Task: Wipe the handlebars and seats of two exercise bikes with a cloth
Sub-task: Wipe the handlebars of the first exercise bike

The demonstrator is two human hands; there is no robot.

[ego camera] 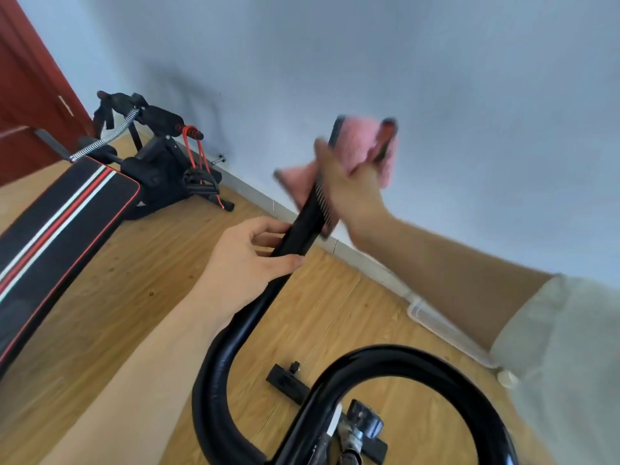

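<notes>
A black curved handlebar [231, 333] of an exercise bike rises from the bottom of the view toward the middle. My left hand [245, 260] grips the bar just below its ribbed black grip [312, 209]. My right hand [349, 189] holds a pink cloth [355, 146] wrapped around the upper end of that grip; the hand and cloth are motion-blurred. The other loop of the handlebar [402, 357] curves across the lower right. No seat is in view.
A black sit-up bench [60, 226] with red and white stripes, a spring and red bands lies on the wooden floor at left. A red door [23, 95] stands at the far left. The bike's base foot [285, 380] rests on the floor. A clear plastic box [446, 327] sits along the grey wall.
</notes>
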